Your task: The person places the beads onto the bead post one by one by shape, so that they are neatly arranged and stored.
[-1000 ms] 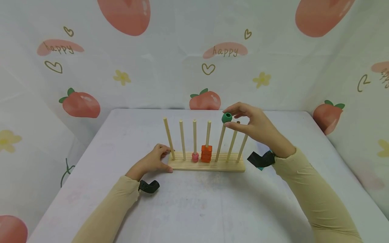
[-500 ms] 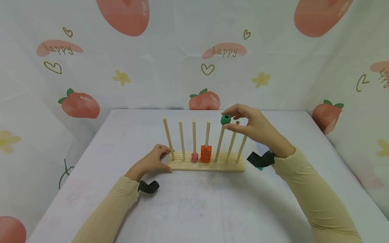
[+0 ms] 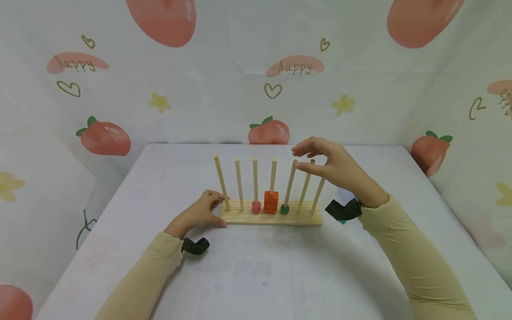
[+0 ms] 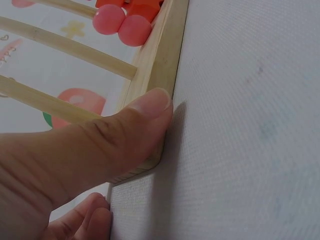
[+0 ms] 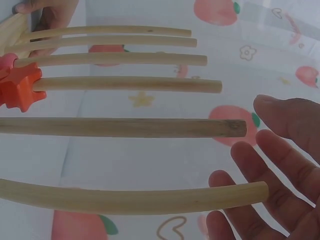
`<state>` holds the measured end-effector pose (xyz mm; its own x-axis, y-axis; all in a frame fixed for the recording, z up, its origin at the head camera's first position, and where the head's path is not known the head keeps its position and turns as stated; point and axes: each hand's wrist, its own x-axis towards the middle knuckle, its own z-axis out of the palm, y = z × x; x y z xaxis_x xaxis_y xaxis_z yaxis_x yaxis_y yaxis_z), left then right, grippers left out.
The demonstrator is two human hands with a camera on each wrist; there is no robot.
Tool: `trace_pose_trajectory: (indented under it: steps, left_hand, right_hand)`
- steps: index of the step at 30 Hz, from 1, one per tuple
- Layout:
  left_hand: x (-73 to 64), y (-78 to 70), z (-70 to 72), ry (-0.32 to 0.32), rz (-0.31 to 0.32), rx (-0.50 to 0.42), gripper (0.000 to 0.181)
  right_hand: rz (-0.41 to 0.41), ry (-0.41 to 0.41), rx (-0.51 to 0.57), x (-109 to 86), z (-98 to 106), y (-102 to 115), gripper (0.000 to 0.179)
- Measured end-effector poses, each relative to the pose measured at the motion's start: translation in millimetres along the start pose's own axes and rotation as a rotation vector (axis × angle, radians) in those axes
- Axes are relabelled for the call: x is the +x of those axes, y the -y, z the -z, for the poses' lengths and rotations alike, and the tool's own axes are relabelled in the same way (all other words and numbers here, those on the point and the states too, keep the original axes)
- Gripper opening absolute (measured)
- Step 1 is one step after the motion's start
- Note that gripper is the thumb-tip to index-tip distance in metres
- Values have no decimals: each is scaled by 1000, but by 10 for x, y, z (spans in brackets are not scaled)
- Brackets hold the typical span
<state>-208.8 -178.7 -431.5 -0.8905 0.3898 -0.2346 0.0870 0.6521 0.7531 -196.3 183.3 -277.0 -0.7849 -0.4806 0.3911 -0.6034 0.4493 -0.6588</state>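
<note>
A wooden peg board with several upright dowels stands on the table. My left hand grips its left end, the thumb against the front edge and the other fingers behind. A green bead sits at the foot of one dowel, right of the orange star-shaped pieces stacked on another. Pink beads are on the dowel left of that stack. Around the top of the green bead's dowel, my right hand is spread, thumb and fingers apart, holding nothing.
A teal thing shows partly beneath the right wrist, mostly hidden by the black wrist camera. Behind the white table hangs a printed cloth. The tall dowels stand close together.
The green bead has left my right fingers and dropped down the dowel to the board. The right fingers have parted and stay at the dowel's top. My left hand has not moved.
</note>
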Motion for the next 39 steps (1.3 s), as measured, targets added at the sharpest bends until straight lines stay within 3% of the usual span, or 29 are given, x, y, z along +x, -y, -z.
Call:
trace_pose_trajectory:
  steps: [9, 22, 34, 39]
  left_hand:
    - [-8, -6, 0, -6, -9, 6, 78]
    - [-26, -12, 0, -5, 15, -12, 82]
    - [-17, -18, -4, -5, 15, -2, 84]
    - [-24, -27, -5, -4, 18, -1, 84]
  right_hand:
    - [-27, -6, -16, -13, 22, 11, 27]
    - [-5, -126, -24, -127, 195, -29, 28]
    - [-23, -327, 33, -442, 409, -282, 32]
    - [-60, -374, 41, -619, 458, -435, 30]
